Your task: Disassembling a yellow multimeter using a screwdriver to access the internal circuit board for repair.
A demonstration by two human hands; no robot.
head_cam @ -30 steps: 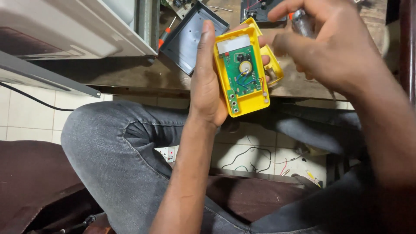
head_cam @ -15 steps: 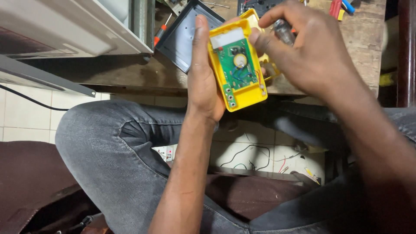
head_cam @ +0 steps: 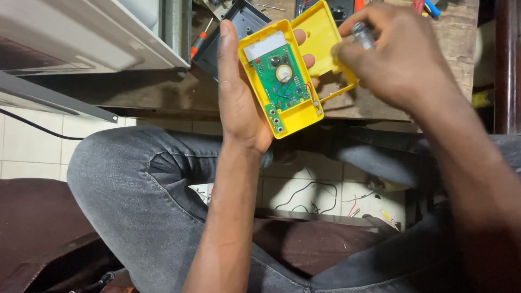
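Left hand (head_cam: 239, 103) grip clasps yellow case (head_cam: 282, 81); right hand (head_cam: 401, 59) pinches tool (head_cam: 362, 33).

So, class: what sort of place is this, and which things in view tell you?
Probably a small electronics repair bench: an opened yellow case showing its green circuit board, a worn wooden bench with screwdrivers, and loose wires on the tiled floor.

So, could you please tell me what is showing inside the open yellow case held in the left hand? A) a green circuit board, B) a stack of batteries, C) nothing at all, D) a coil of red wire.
A: a green circuit board with a round disc on it sits inside the open yellow case, which the left hand holds from the side.
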